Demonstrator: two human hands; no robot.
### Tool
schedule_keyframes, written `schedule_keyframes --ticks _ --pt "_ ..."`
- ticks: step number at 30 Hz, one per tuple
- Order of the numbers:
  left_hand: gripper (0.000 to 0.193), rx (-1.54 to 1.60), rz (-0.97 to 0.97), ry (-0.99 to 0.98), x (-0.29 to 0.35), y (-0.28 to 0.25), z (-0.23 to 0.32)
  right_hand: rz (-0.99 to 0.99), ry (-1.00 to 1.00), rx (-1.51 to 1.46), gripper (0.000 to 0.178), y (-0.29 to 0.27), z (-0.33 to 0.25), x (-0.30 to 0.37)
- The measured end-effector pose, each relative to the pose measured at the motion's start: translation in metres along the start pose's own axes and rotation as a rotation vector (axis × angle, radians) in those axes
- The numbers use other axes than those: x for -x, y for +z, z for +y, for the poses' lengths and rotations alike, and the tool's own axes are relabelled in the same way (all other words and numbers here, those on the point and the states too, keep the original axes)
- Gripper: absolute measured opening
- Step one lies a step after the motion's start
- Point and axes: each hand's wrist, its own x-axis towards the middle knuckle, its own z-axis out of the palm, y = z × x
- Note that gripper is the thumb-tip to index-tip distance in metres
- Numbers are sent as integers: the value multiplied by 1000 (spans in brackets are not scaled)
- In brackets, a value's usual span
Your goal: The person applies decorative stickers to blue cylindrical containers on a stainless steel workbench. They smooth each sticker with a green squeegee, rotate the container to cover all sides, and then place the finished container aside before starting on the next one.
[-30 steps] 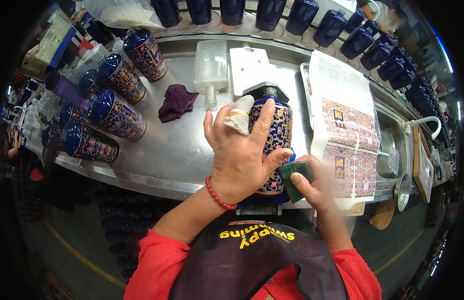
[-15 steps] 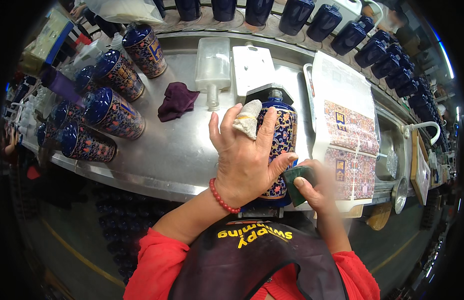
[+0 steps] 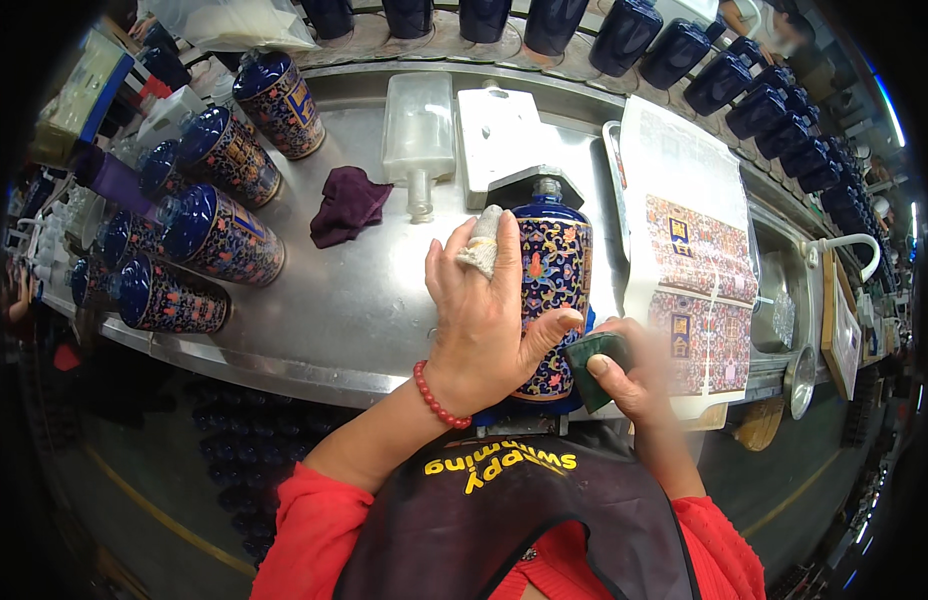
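A dark blue bottle with colourful floral decoration (image 3: 556, 265) lies on its back, neck away from me, against a black angled rest (image 3: 506, 190). My left hand (image 3: 474, 325) lies along its left side, fingers stretched out and thumb reaching over the pattern. A whitish cloth wrap (image 3: 481, 245) covers one of its fingers, and red beads circle the wrist. In my right hand (image 3: 632, 380), partly blurred, a dark green flat scraper (image 3: 594, 368) is pinched at the bottle's lower right side. Printed pattern sheets (image 3: 689, 260) lie to the right.
Several decorated bottles (image 3: 224, 235) stand at the left of the metal table (image 3: 359, 290). A purple cloth (image 3: 350, 205), a clear bottle (image 3: 418, 130) and a white block (image 3: 496, 135) lie farther back. Plain blue bottles (image 3: 624, 35) line the conveyor behind. A sink (image 3: 779, 290) is at the right.
My left hand's fingers have drawn in closer together and slid left off the bottle's face, showing more of the pattern. The right hand keeps the scraper at about the same place.
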Motion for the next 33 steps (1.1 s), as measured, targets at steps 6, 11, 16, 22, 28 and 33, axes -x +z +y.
schedule_keyframes --ticks 6,11,16,22,28,33 --pt "106 -1 20 37 -6 0 5 5 -19 13 28 0 4 1" --pt "96 8 57 63 -13 -2 5 11 -6 0 27 1 2 1" --pt "87 -193 -5 77 -14 -6 9 27 -36 -14 27 2 8 1" --pt "90 -143 -4 45 -11 -8 6 19 -28 9 28 1 13 4" --pt "93 -4 6 3 -2 -7 -2 -12 -188 258 27 -12 -29 -22" --pt "92 124 3 -73 25 -6 -2 110 -821 850 29 -8 -59 -67"
